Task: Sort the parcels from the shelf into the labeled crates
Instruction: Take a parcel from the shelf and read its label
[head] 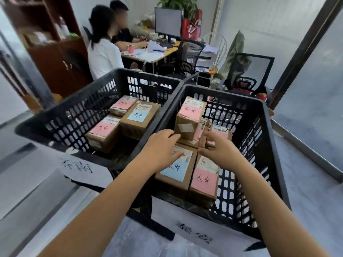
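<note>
Two black plastic crates stand side by side, each with a handwritten paper label on its front. The left crate (61,115) holds three cardboard parcels, two with pink labels and one with a blue label (138,115). The right crate (267,145) holds several parcels. My left hand (161,145) lies with straight fingers on a blue-labelled parcel (176,173) at the front. My right hand (220,147) curls its fingers round a small thin parcel (201,131) standing on edge in the middle. A pink-labelled parcel (204,179) lies beside the blue one, and a taller one (189,115) stands behind.
The crates rest on a grey surface (37,182). Behind them two people (104,52) sit at a desk with a monitor (168,22), beside empty office chairs (187,58). A brown cabinet (55,52) stands at the left and a glass wall (315,89) at the right.
</note>
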